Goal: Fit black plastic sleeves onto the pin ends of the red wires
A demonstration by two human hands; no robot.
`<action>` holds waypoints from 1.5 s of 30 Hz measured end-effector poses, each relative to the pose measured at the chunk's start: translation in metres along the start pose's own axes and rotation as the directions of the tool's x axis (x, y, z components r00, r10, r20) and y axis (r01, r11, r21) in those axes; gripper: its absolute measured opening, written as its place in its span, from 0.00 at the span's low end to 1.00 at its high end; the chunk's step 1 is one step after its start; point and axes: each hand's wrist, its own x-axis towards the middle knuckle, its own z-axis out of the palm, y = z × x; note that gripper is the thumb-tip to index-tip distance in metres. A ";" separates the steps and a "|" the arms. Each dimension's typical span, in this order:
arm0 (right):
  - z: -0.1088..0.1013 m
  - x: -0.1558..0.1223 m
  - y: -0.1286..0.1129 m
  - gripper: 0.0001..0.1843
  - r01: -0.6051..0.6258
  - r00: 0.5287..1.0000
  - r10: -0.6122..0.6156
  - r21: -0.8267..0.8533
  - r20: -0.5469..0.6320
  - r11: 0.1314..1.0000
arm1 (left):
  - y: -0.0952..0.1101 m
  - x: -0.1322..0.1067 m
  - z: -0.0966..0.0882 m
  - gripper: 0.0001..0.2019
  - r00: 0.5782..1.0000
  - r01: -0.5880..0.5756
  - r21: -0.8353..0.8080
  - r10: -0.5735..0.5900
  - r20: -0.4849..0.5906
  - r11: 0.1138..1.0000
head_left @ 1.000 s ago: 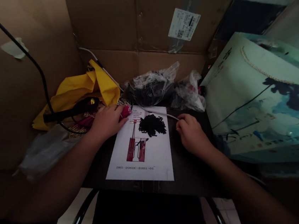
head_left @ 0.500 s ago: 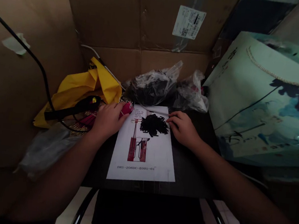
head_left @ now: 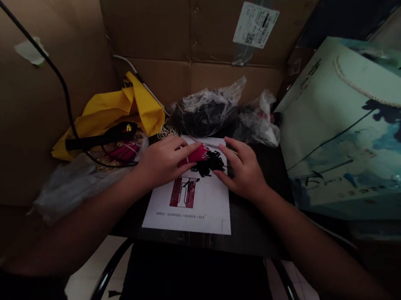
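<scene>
Just right of a crumpled yellow plastic bag (head_left: 136, 110), the left hand (head_left: 163, 163) curls its fingers (head_left: 181, 150) around a bundle of red wires (head_left: 196, 154), holding it over a white printed sheet (head_left: 188, 220) beside a heap of short black plastic sleeves (head_left: 211, 164); the right hand (head_left: 243, 169), fingers open and spread, steadies the sheet's right edge, its forearm angled inward across the dark worktop (head_left: 253, 227).

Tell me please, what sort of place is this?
Probably a small, improvised workspace for assembling wiring by hand: a printed drawing sheet, a bundle of red wires, and a plastic bag of black pieces, closed in by cardboard.
</scene>
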 end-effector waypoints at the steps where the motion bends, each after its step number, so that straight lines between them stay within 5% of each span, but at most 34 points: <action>1: 0.000 -0.001 -0.003 0.34 0.031 0.999 -0.031 -0.026 0.018 0.999 | 0.007 0.003 -0.003 0.23 0.999 -0.037 -0.010 0.038 0.014 0.999; 5: -0.002 -0.001 -0.008 0.33 0.079 0.996 -0.073 -0.125 0.057 0.989 | 0.031 0.019 -0.009 0.21 0.994 -0.107 -0.123 0.111 0.024 0.987; 10: -0.007 -0.004 0.000 0.26 0.032 0.987 -0.072 -0.273 -0.141 0.961 | 0.050 0.046 -0.004 0.26 0.996 0.094 -0.412 -0.083 0.045 0.906; 14: -0.013 -0.006 0.004 0.29 -0.016 0.970 -0.075 -0.366 -0.232 0.931 | 0.060 0.057 0.003 0.19 0.991 0.136 -0.431 -0.121 0.062 0.892; 20: -0.018 -0.004 -0.006 0.29 0.047 0.976 -0.133 -0.426 -0.173 0.904 | 0.064 0.042 0.015 0.17 0.988 0.155 -0.462 -0.132 0.082 0.873; 25: -0.015 -0.005 -0.020 0.30 0.191 0.980 -0.201 -0.371 0.013 0.909 | 0.069 0.025 0.025 0.17 0.987 0.160 -0.496 -0.152 0.058 0.853; 30: -0.006 -0.006 -0.024 0.34 0.230 0.972 -0.229 -0.367 0.048 0.901 | 0.074 0.011 0.032 0.11 0.996 0.000 -0.560 -0.050 -0.073 0.828; 35: -0.010 -0.008 -0.011 0.34 0.263 0.965 -0.252 -0.333 0.077 0.906 | 0.068 0.001 0.034 0.18 0.988 -0.152 -0.686 0.098 -0.118 0.712; 39: -0.015 -0.008 -0.002 0.25 0.237 0.971 -0.231 -0.301 0.056 0.924 | 0.065 0.001 0.041 0.29 0.967 -0.240 -0.623 0.128 -0.219 0.745; 45: -0.012 -0.009 -0.004 0.15 0.221 0.975 -0.211 -0.216 0.071 0.951 | 0.059 0.005 0.046 0.31 0.958 -0.274 -0.621 0.151 -0.243 0.734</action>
